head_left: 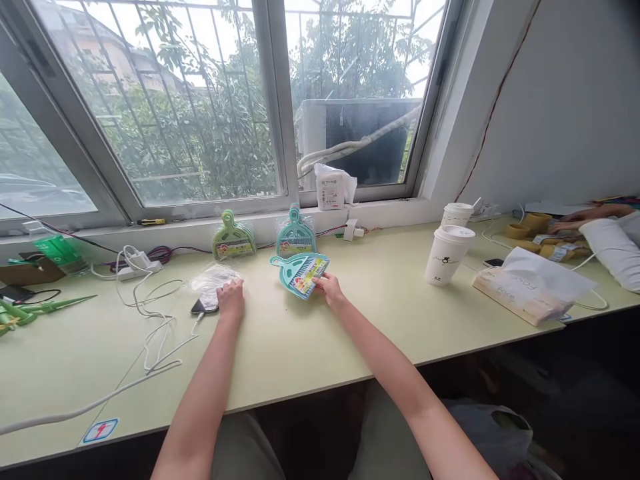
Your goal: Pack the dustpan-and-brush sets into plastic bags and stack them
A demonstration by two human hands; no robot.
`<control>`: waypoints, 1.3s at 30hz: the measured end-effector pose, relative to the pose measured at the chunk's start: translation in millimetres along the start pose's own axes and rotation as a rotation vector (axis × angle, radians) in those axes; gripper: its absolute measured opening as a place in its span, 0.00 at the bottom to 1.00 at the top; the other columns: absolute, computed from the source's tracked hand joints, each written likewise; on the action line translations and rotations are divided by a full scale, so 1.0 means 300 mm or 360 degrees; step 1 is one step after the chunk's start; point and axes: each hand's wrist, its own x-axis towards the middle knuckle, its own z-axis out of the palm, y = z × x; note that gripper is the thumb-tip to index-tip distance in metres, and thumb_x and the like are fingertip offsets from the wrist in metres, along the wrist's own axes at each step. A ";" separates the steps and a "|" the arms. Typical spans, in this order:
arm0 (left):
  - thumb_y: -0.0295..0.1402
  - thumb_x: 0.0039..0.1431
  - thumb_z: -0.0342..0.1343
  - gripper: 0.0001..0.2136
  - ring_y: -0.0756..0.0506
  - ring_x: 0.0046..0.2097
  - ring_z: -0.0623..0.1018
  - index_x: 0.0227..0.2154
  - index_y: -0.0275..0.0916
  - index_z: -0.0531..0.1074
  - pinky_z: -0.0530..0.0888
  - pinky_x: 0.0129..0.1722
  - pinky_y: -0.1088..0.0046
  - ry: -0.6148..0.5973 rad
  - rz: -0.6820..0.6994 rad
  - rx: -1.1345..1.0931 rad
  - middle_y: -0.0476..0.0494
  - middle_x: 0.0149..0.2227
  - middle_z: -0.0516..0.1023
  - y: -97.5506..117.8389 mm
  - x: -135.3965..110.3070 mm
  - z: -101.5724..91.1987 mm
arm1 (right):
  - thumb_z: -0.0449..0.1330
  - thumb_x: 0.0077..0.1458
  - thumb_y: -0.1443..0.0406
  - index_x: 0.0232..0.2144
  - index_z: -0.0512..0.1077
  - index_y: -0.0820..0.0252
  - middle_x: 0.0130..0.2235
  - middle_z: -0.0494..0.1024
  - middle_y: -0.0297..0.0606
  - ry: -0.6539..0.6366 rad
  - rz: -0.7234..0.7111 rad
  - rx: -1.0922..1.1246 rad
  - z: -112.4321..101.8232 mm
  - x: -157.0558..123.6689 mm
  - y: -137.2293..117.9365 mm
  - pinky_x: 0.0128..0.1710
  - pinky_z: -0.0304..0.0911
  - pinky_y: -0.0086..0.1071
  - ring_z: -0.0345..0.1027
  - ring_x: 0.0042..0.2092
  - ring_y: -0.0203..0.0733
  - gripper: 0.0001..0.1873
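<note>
My right hand (pixel 329 288) grips the edge of a teal mini dustpan (pixel 290 270), which has a colourful label card and a striped brush on its face. The dustpan is tilted just above the table. My left hand (pixel 231 300) has its fingers bent and pressed together on a pile of clear plastic bags (pixel 215 275). Partly under these bags lies a dark phone (pixel 199 307) with a white cable plugged in. Against the sill behind stand a stack of teal dustpans (pixel 296 233) and a stack of green dustpans (pixel 233 238).
White cables (pixel 157 327) and a power strip (pixel 140 265) spread over the left of the table (pixel 300 353). A paper cup (pixel 445 257) and a tissue pack (pixel 525 287) stand at right. Beyond them another person's sleeve (pixel 613 247) is near yellow tape rolls (pixel 530 223).
</note>
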 end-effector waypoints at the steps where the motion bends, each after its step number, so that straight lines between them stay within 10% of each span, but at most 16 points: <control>1: 0.26 0.53 0.44 0.20 0.27 0.52 0.69 0.47 0.35 0.74 0.56 0.53 0.47 -0.0025 0.0065 0.0027 0.24 0.42 0.74 0.012 -0.001 -0.001 | 0.62 0.46 0.75 0.35 0.71 0.62 0.32 0.81 0.37 0.0002 0.0000 0.0009 0.000 0.001 0.001 0.40 0.75 0.36 0.77 0.33 0.39 0.12; 9: 0.23 0.55 0.42 0.23 0.41 0.44 0.75 0.46 0.49 0.77 0.54 0.60 0.57 -0.0098 0.0752 -0.0133 0.40 0.38 0.78 0.193 -0.061 -0.022 | 0.63 0.45 0.75 0.34 0.71 0.63 0.34 0.81 0.39 0.0046 -0.0073 0.0077 -0.011 0.008 -0.006 0.38 0.75 0.35 0.77 0.34 0.41 0.11; 22: 0.56 0.55 0.47 0.27 0.33 0.56 0.68 0.49 0.43 0.73 0.62 0.53 0.55 -0.0377 0.0276 0.0206 0.35 0.57 0.68 0.198 -0.075 0.024 | 0.62 0.47 0.75 0.37 0.72 0.64 0.35 0.82 0.41 -0.0189 -0.0033 -0.0140 -0.023 -0.016 -0.035 0.38 0.75 0.35 0.77 0.34 0.41 0.12; 30: 0.30 0.60 0.44 0.15 0.39 0.46 0.75 0.38 0.36 0.77 0.67 0.44 0.65 -0.0248 0.0110 0.0294 0.33 0.42 0.77 0.181 -0.067 0.015 | 0.64 0.44 0.77 0.35 0.75 0.66 0.33 0.82 0.42 -0.0258 0.0149 -0.0319 -0.070 0.016 -0.059 0.39 0.74 0.35 0.77 0.33 0.41 0.12; 39: 0.31 0.63 0.41 0.15 0.39 0.40 0.76 0.38 0.34 0.75 0.67 0.36 0.67 0.0152 -0.0007 0.0345 0.33 0.36 0.77 0.147 -0.059 -0.011 | 0.66 0.43 0.74 0.35 0.76 0.65 0.36 0.82 0.44 -0.0448 0.0242 -0.0450 -0.072 0.010 -0.030 0.35 0.74 0.31 0.77 0.34 0.41 0.13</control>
